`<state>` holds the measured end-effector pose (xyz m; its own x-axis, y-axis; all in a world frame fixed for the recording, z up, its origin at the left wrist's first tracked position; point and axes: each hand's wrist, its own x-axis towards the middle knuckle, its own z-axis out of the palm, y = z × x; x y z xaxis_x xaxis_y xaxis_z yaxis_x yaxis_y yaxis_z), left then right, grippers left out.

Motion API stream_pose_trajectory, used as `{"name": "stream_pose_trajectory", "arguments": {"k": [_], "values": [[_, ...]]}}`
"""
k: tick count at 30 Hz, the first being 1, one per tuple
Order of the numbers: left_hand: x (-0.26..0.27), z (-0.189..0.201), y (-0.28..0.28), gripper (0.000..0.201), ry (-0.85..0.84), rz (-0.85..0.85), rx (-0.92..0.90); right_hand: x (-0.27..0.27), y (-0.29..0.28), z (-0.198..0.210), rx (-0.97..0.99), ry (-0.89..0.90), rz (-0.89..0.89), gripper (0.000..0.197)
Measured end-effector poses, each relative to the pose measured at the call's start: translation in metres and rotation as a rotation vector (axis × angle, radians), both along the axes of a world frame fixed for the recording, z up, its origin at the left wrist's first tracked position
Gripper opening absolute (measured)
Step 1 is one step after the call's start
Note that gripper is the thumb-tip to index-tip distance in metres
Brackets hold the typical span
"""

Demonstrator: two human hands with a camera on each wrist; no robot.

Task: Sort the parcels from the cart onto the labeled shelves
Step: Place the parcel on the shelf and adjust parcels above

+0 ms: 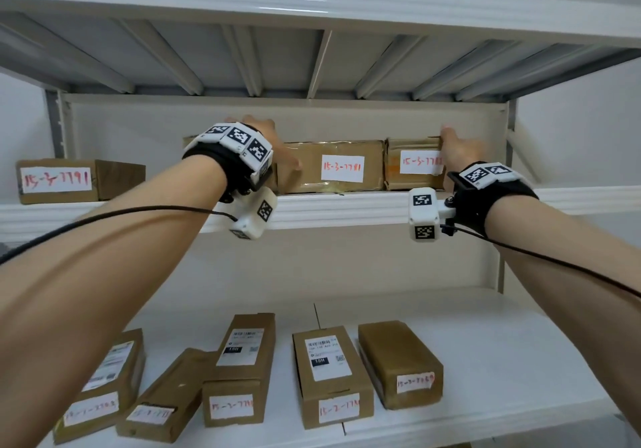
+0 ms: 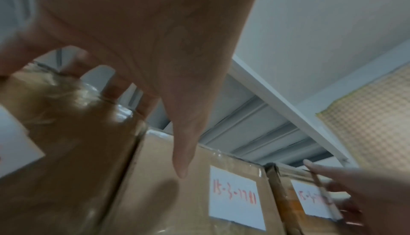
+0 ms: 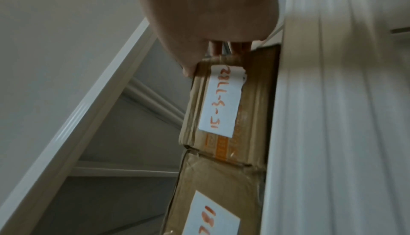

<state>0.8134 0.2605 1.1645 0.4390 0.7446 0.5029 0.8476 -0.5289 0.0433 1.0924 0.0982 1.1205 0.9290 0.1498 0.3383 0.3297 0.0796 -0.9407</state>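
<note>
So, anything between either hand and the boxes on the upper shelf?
Nothing visible. The left hand rests on the left box, the right hand touches the right box at its end; the middle box sits between those two boxes.

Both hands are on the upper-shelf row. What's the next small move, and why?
Probably lift both hands away. The left hand rests on the left box, the right hand presses the end of box 7782, and all three boxes, with box 7781 between, already sit on the shelf touching side by side, labels facing out. Nothing looks left to adjust.
</note>
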Motion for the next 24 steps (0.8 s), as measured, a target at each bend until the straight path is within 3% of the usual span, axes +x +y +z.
{"name": "stream_pose_trajectory", "arguments": {"k": [5, 7, 8, 9, 10, 11, 12, 14, 16, 21, 24], "values": [[0.014, 0.012, 0.014, 0.080, 0.064, 0.012, -0.009, 0.014, 0.025, 0.006, -0.202, -0.034, -0.020, 0.067], [0.012, 0.020, 0.022, 0.053, 0.129, 0.012, 0.027, 0.011, 0.031, 0.007, -0.233, -0.046, 0.002, 0.059], [0.007, 0.024, 0.025, 0.020, 0.137, 0.028, 0.042, 0.009, 0.035, 0.009, -0.245, -0.065, 0.033, 0.054], [0.010, 0.027, 0.035, 0.011, 0.170, 0.040, 0.036, 0.004, 0.037, 0.010, -0.254, -0.085, 0.075, 0.046], [0.017, 0.032, 0.055, 0.024, 0.211, 0.047, -0.003, 0.003, 0.041, 0.012, -0.259, -0.088, 0.114, 0.036], [0.024, 0.035, 0.075, 0.024, 0.214, 0.076, -0.067, 0.004, 0.047, 0.014, -0.258, -0.061, 0.150, 0.030], [0.025, 0.035, 0.085, 0.013, 0.191, 0.084, -0.108, 0.003, 0.051, 0.016, -0.250, -0.035, 0.178, 0.027], [0.043, 0.045, 0.136, 0.079, 0.108, -0.018, -0.201, -0.001, 0.060, 0.021, -0.280, -0.021, 0.262, 0.031], [0.048, 0.049, 0.149, 0.105, 0.152, -0.058, -0.235, -0.003, 0.069, 0.025, -0.340, -0.018, 0.360, 0.026], [0.027, 0.039, 0.086, 0.126, 0.115, -0.149, -0.293, -0.029, 0.080, 0.035, -0.413, -0.046, 0.456, 0.018], [0.012, 0.034, 0.078, 0.109, 0.046, -0.152, -0.269, -0.055, 0.086, 0.042, -0.385, -0.115, 0.403, 0.025]]}}
